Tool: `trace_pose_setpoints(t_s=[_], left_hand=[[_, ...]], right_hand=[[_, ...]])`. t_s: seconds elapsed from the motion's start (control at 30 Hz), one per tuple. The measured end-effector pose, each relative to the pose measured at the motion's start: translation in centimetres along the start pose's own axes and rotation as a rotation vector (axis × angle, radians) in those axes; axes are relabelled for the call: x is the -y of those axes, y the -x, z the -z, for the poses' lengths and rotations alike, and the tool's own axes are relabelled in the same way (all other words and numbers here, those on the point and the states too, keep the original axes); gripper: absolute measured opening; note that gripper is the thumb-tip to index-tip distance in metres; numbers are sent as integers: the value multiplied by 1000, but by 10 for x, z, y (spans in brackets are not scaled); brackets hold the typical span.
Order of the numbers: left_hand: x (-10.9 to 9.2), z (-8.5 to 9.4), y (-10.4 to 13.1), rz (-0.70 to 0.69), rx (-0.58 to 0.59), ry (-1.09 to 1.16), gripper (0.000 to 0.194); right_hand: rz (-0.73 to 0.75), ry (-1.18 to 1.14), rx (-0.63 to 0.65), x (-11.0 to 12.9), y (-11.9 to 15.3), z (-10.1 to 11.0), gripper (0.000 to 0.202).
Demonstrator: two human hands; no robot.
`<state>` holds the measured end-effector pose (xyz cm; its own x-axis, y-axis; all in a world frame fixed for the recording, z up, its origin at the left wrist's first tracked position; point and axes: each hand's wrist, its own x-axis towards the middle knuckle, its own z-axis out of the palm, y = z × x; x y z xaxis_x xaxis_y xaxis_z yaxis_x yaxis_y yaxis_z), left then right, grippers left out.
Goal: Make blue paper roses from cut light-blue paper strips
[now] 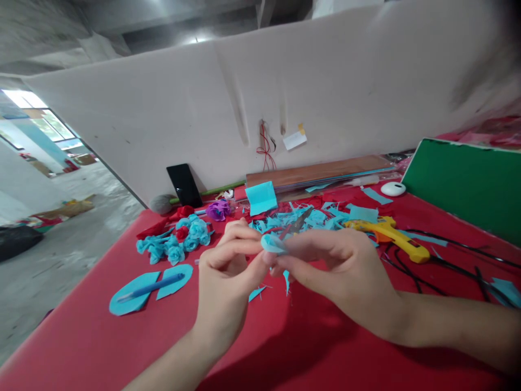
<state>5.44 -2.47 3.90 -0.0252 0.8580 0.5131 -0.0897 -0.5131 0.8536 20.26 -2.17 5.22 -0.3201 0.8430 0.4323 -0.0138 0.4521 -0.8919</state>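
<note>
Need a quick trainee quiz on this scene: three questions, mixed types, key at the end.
1. Multiple choice: what lies across the two flat light-blue paper-like pieces?
A) a black rectangular phone
B) a slim blue pen
C) a purple ruffled flower

2. True or false: the right hand has a yellow plastic glue gun in its grip.

3. Fill in: the left hand and right hand hold a small curled paper-like piece coloured ____.

Key: 1. B. 2. False; the glue gun lies on the red-covered table. 3. Light blue.
</note>
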Motion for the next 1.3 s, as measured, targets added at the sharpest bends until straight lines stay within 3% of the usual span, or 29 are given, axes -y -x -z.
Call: trace_pose_setpoints(t_s=[0.4,0.6,0.73,1.0,1.3], left_hand=[[-7,0,1,-94,51,-86,13],[-19,6,-8,-365,17,-340,17],[-31,14,-10,-412,107,-428,14],[-39,17,-14,-394,276,-382,7],[-46,12,-12,-437,307,-389,3]], right_hand=[[-33,-206,30,6,2,3,17],[-81,-447,157,6,-3,5,14],[-105,-459,249,5,-4,5,12],[57,-357,252,-3,-6,6,19],[295,-199,228,-10,-6,10,28]])
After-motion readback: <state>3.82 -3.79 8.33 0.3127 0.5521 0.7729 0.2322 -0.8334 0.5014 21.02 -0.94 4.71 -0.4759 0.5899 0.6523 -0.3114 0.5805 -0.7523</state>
